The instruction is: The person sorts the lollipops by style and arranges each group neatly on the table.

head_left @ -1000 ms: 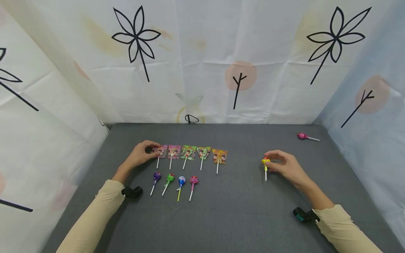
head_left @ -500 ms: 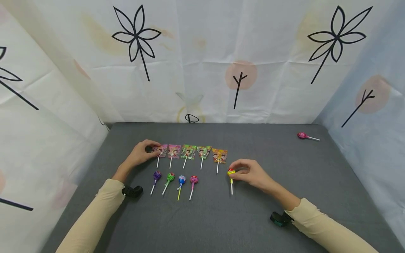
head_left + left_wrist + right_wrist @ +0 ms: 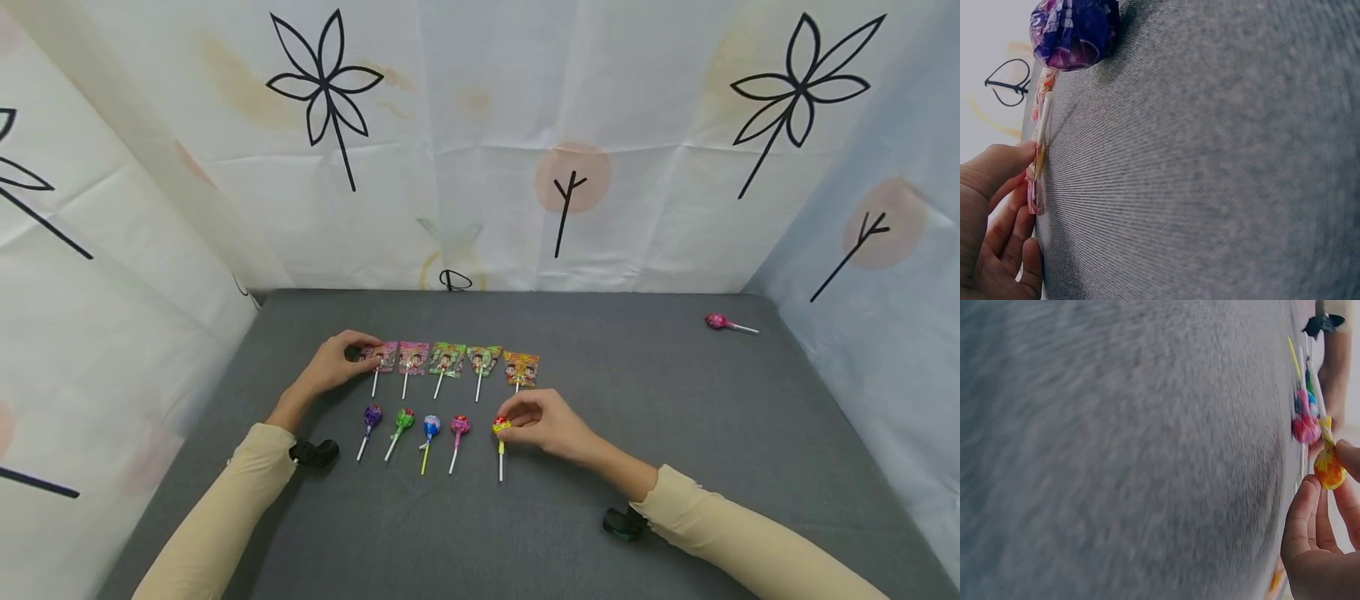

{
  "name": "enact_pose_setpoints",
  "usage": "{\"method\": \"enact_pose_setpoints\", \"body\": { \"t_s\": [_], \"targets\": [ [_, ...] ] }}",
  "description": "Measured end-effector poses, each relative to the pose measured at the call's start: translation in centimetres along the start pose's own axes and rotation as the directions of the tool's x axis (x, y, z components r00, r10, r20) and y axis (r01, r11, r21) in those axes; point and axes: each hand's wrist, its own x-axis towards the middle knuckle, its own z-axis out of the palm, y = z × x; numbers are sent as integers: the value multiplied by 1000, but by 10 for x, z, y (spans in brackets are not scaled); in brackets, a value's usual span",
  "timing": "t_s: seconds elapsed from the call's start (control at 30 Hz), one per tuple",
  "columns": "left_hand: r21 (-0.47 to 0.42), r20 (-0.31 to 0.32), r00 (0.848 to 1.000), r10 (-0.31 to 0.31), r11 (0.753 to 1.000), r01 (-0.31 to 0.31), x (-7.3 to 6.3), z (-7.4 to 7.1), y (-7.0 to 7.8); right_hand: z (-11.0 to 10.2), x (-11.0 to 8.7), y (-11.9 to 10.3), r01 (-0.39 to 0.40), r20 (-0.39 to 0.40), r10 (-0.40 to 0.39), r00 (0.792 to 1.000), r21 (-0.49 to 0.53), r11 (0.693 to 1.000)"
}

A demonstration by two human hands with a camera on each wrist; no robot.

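My right hand (image 3: 553, 427) pinches a yellow lollipop (image 3: 1330, 470) by its wrapped ball, the white stick pointing toward me in the head view. It hangs at the right end of a row of round lollipops: purple (image 3: 372, 417), green (image 3: 404, 419), blue (image 3: 431, 427) and pink (image 3: 460, 425). At the left end of the row behind, my left hand (image 3: 335, 364) holds the edge of a flat lollipop in a pink wrapper (image 3: 385, 357) between thumb and fingers. In the left wrist view its white stick shows beyond the thumb.
The back row continues with another pink-wrapped lollipop (image 3: 413, 358), two green-wrapped ones (image 3: 447, 360) and an orange-wrapped one (image 3: 521, 368), its stick partly behind my right hand. A dark pink lollipop (image 3: 717, 322) lies at the far right of the grey table (image 3: 637, 333). Cloth walls surround it.
My right hand has carried the yellow lollipop leftward and nearer to me, from the table's right side to beside the pink round lollipop. My left hand has stayed in place.
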Motion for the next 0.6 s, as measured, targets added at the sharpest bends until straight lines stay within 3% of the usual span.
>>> {"method": "enact_pose_setpoints", "body": {
  "t_s": [0.6],
  "targets": [
    [13, -4, 1000, -3, 1000, 3, 0, 0, 2, 25, 14, -3, -11, -51, 2, 999, -174, 985]
  ]
}}
